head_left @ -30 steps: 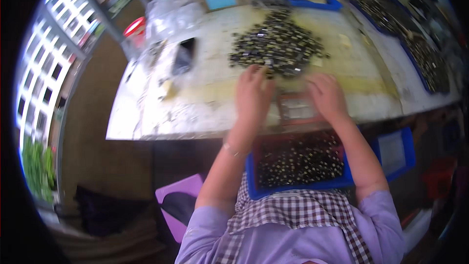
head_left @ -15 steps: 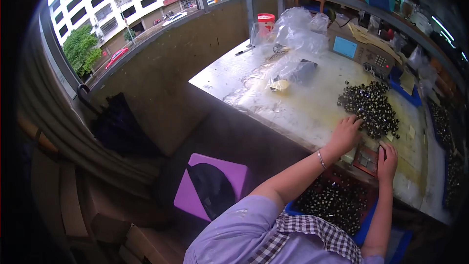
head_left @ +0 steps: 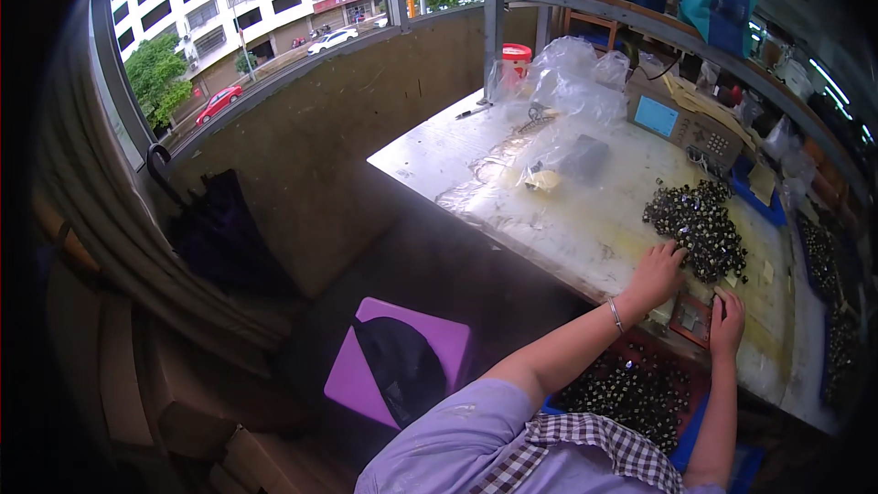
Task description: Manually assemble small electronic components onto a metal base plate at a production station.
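**Hands at the heap of small dark parts**

The heap of small dark parts [head_left: 700, 230] lay on the pale counter [head_left: 567, 220], just beyond the fingers of the left hand [head_left: 655, 274], whose tips touched its near edge. Those fingers were spread and flat, holding nothing. The right hand [head_left: 728, 320] rested palm-down beside a small reddish tray [head_left: 690, 318] at the counter's near edge, fingers loosely together; whether they pinched a part could not be told. Bare counter stretched away to the left of the fingers, up to crumpled clear plastic bags [head_left: 572, 91]. Below the wrists, under the counter's edge, sat a blue bin of dark parts [head_left: 631, 393]. Both forearms reached forward, the left bearing a thin bracelet [head_left: 615, 314].
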Demonstrator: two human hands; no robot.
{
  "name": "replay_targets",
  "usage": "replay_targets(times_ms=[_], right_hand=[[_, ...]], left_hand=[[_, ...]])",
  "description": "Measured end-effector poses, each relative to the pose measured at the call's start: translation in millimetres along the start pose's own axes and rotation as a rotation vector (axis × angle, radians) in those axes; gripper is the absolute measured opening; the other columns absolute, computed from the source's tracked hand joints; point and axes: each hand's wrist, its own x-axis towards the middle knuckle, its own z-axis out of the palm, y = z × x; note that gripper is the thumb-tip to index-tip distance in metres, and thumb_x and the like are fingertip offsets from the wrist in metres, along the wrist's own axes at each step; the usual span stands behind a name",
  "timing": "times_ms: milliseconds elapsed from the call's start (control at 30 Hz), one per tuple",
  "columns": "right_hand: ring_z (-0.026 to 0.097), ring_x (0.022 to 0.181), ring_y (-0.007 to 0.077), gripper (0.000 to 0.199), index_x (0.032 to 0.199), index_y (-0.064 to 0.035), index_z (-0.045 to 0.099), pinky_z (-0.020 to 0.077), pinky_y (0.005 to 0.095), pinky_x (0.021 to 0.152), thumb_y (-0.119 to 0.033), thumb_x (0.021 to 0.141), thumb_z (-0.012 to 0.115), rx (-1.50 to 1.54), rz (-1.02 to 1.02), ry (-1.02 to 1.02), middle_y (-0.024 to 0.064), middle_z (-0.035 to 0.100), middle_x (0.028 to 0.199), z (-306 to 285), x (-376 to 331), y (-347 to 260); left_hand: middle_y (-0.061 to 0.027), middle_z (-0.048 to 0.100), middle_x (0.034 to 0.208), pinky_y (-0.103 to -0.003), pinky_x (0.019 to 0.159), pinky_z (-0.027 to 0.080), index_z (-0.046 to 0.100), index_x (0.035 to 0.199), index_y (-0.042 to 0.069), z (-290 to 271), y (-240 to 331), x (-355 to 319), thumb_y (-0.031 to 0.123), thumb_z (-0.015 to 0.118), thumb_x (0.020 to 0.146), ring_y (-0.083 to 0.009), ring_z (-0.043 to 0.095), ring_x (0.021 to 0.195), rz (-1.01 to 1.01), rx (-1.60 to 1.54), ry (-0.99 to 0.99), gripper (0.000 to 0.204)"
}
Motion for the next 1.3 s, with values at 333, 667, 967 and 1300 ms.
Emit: replay_targets(times_ms=[333,667,967,1300], right_hand=[[0.055,0.111,0.0343,0.024,0.113,-0.002,0.064,0.0428,0.0405,0.098,-0.016,0.096,0.052,0.009,0.02,-0.005,0.0165,0.062,0.115,0.3,0.4,1.4],[0.057,0.107,0.0349,0.023,0.111,-0.0015,0.064,0.0444,0.0402,0.095,-0.015,0.096,0.053,0.039,-0.005,0.019,0.0167,0.062,0.112,-2.8,1.0,-6.9],[0.057,0.107,0.0344,0.024,0.113,-0.0014,0.063,0.0447,0.0405,0.094,-0.014,0.094,0.056,0.044,0.007,0.04,0.0163,0.063,0.113,-3.7,3.8,-12.5],[0.061,0.1,0.0316,0.02,0.104,-0.0026,0.066,0.0477,0.0382,0.089,-0.01,0.086,0.067,0.161,0.098,0.053,0.0141,0.065,0.106,-13.5,-22.3,-15.4]], left_hand=[[-0.0208,0.05,0.131,-0.043,0.104,0.038,0.051,0.129,0.001,-0.7,1.0,0.0,0.022,0.068,0.081,-0.0366,0.048,0.12,0.0,-0.026,-0.009,0.054],[-0.0191,0.051,0.132,-0.042,0.105,0.038,0.053,0.128,0.002,-2.8,1.5,0.5,0.023,0.068,0.081,-0.0353,0.048,0.123,-0.019,-0.008,-0.018,0.054],[-0.0206,0.05,0.132,-0.042,0.104,0.039,0.053,0.127,0.002,0.4,-0.6,2.6,0.023,0.068,0.081,-0.037,0.049,0.12,-0.029,0.003,0.044,0.052],[-0.0162,0.056,0.099,-0.043,0.084,0.046,0.059,0.101,0.004,5.1,-1.4,-5.5,0.011,0.063,0.083,-0.0354,0.055,0.097,-0.045,0.062,0.097,0.02]])
